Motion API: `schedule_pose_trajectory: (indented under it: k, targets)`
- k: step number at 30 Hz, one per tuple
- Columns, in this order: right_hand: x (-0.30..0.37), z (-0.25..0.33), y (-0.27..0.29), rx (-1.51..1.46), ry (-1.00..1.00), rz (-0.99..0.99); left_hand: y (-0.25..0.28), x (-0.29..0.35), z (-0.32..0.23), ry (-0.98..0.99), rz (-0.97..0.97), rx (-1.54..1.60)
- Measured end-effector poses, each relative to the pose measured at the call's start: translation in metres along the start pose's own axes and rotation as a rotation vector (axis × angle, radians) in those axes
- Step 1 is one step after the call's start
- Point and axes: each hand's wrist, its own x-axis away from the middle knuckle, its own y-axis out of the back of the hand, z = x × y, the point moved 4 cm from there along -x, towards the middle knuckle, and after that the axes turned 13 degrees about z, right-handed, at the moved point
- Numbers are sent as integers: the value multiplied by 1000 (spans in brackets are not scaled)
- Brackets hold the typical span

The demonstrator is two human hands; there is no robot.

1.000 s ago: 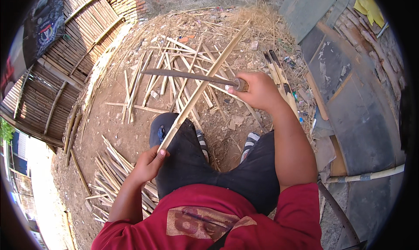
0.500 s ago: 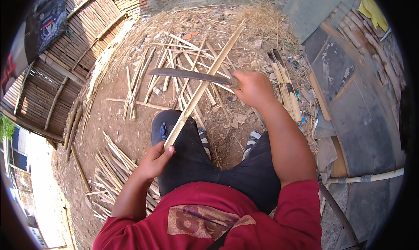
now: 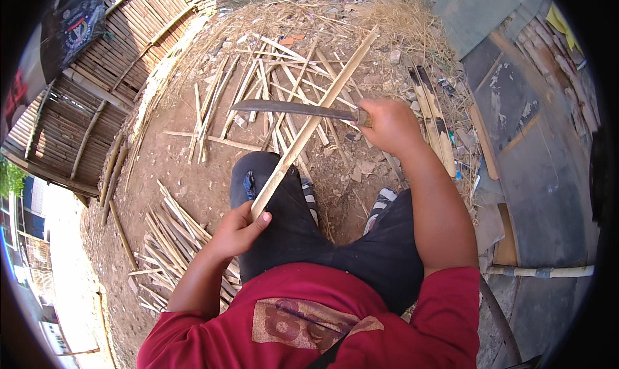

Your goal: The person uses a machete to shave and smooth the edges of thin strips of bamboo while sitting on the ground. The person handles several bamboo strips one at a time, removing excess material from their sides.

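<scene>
My left hand (image 3: 240, 230) is closed around the near end of a long split bamboo strip (image 3: 291, 155). The strip slants away from me over my left knee, its pale inner face showing. In my right hand (image 3: 391, 125) is the handle of a machete (image 3: 293, 109), with the fingers wrapped round it. Its dark blade points left and lies across the strip around the middle of its length. Whether the edge bites into the bamboo, I cannot tell.
Loose bamboo strips (image 3: 213, 111) lie scattered on the dirt ahead. Another pile of strips (image 3: 174, 240) is at my left. Two darkened bamboo pieces (image 3: 433, 121) lie to the right, near leaning dark boards (image 3: 535, 156). A bamboo-slat wall (image 3: 71, 127) stands at the left.
The whole scene has shifted slightly right in view. Both hands keep their hold, and the machete still crosses the bamboo strip at nearly the same spot.
</scene>
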Motion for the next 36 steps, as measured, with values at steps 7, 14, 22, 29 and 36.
schedule_pose_trajectory:
  k: [7,14,22,29,36]
  targets:
    - [-1,16,-2,1,108,32,1,1,-3,31,-24,-62]
    - [-3,-4,3,-25,-58,-8,-2,3,-8,5,-43,44]
    - [-2,-1,1,-14,34,11,10,6,3,35,-46,-181]
    - [0,-3,-1,-52,-13,-54,6,7,-2,42,-80,-134]
    - [-3,9,-6,8,38,63,8,11,0,112,-46,-177]
